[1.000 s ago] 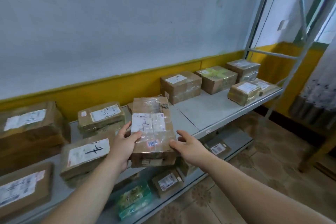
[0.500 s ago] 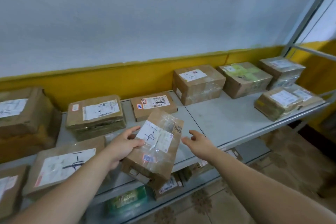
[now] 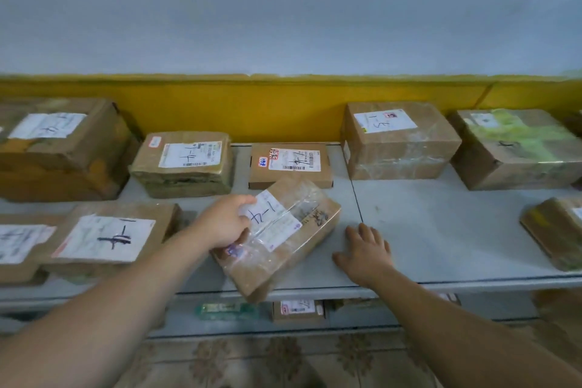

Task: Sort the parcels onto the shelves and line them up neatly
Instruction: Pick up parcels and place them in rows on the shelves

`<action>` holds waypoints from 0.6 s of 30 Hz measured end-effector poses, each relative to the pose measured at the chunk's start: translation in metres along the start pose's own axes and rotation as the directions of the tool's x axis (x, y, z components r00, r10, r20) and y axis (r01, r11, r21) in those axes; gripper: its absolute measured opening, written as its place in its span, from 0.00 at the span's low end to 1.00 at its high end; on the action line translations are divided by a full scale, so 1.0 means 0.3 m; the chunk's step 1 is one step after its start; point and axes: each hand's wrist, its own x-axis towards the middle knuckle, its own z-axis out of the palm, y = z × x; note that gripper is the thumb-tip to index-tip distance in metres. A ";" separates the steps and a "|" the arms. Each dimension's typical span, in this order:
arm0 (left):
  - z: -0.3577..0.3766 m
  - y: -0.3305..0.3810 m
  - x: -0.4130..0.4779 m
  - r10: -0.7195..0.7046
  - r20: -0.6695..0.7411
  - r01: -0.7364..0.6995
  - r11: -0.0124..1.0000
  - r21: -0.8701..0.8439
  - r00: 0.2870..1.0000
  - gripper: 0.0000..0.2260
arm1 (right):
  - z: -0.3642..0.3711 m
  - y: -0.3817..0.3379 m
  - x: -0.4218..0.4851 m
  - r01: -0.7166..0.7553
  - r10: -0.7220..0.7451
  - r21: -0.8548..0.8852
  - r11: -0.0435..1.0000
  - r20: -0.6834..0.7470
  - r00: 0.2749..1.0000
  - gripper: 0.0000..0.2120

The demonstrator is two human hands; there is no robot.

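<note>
A taped brown parcel [image 3: 293, 236] with a white handwritten label lies askew on the grey shelf [image 3: 425, 230], one corner hanging past the front edge. My left hand [image 3: 225, 222] grips its left side, thumb over the label. Just to the parcel's right, my right hand [image 3: 367, 250] lies flat on the shelf with fingers spread, holding nothing. Behind the parcel sits a flat labelled box [image 3: 291, 165].
Labelled boxes line the shelf: a large one [image 3: 63, 148] and a squat one [image 3: 185, 164] at back left, another [image 3: 107, 236] at front left, two big ones [image 3: 398, 140] [image 3: 516, 148] at back right, one [image 3: 557, 230] at the right edge. A lower shelf [image 3: 362, 321] holds more parcels.
The parcel has come down from in front of me onto the shelf. My right hand let go of it and now lies flat on the shelf; the view has turned leftwards.
</note>
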 end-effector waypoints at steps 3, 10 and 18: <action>0.118 0.048 -0.069 0.057 -0.117 -0.010 0.930 0.367 0.991 0.29 | 0.015 0.023 0.022 0.042 -0.042 -0.049 0.998 0.000 0.999 0.37; 0.261 0.085 -0.084 -0.087 -0.066 0.108 0.873 0.476 0.994 0.52 | 0.056 0.046 0.017 0.088 -0.092 -0.104 0.991 -0.039 0.995 0.37; 0.152 0.028 -0.019 0.068 0.105 -0.118 0.795 0.595 0.992 0.46 | 0.083 0.050 0.007 0.066 -0.068 -0.024 0.998 -0.120 0.990 0.43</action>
